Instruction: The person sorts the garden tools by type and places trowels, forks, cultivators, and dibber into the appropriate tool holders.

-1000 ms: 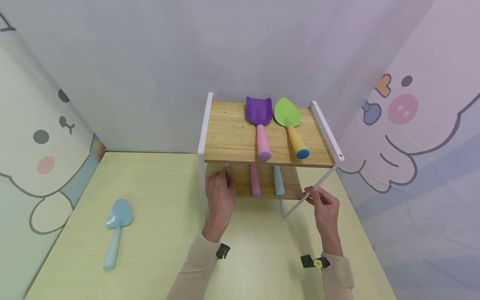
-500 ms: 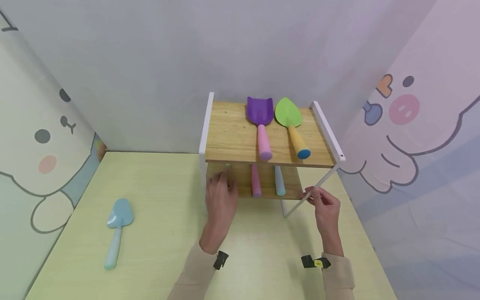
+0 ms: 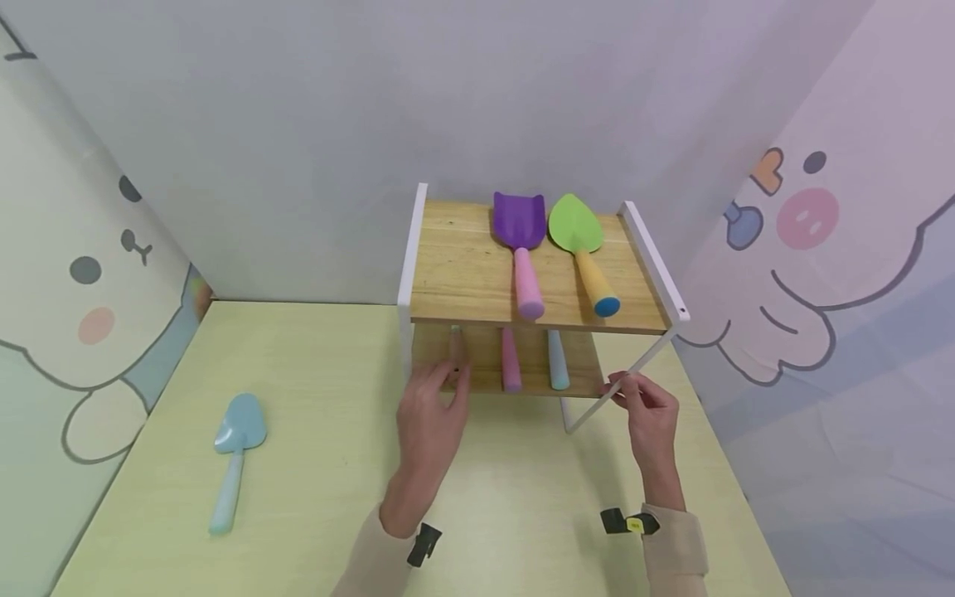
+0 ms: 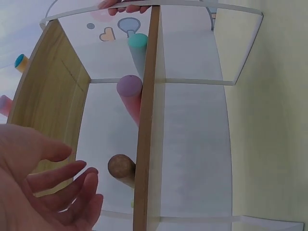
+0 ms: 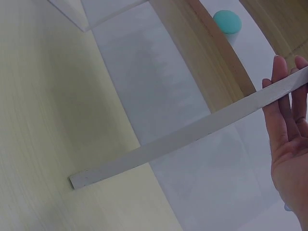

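Note:
My left hand [image 3: 431,419] is at the front left of the rack's lower shelf [image 3: 534,366], fingers loosely bent. In the left wrist view its fingertips stand apart from a brown-ended handle [image 4: 121,166] lying on that shelf. Beside it lie a pink handle [image 3: 511,362] and a pale blue handle [image 3: 557,362]; the upper board hides their far ends. My right hand [image 3: 652,419] holds the rack's white slanted leg [image 5: 192,131] near the lower shelf's right end, fingers behind the bar.
On the top shelf [image 3: 451,269] lie a purple toy shovel [image 3: 520,222] with a pink handle and a green toy trowel [image 3: 575,225] with a yellow handle. A light blue toy trowel [image 3: 241,424] lies on the table [image 3: 321,381] at left. Curtains stand behind and at both sides.
My left hand has drawn back toward the front from the lower shelf, and the handle at its left now shows more. My right hand keeps its place on the leg.

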A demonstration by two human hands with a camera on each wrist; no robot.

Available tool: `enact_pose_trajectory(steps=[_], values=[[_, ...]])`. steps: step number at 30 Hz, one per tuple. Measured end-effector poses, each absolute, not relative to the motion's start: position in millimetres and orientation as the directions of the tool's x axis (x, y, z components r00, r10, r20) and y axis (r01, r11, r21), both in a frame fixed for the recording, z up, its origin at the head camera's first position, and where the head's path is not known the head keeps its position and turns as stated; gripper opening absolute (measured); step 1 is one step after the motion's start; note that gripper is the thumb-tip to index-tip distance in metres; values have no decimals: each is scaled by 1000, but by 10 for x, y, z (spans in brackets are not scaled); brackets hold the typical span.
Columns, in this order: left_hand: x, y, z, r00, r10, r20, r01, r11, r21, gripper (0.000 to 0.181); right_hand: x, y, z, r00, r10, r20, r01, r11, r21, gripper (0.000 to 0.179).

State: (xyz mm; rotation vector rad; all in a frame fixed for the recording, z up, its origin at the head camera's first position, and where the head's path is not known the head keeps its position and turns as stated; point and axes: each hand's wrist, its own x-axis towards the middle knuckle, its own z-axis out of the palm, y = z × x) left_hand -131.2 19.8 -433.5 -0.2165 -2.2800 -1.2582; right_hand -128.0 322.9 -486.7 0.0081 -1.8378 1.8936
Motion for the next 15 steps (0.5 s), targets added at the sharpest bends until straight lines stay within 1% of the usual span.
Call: enact_pose_trajectory(steps=[5, 9, 15], values=[[-1262, 118, -4400, -831, -80, 551, 441, 510, 739, 10, -1281, 3217, -4854, -877, 339, 340, -350, 34, -936, 21], [-1221, 52, -4460, -810, -69, 582, 475, 503, 722, 9, -1277, 3221, -4854, -879, 320, 353, -363, 30, -931, 20], [-1133, -68, -4519, -818, -51, 573, 480, 490, 728, 9, -1265, 3248, -4843, -879, 271, 393, -398, 42, -917, 19]])
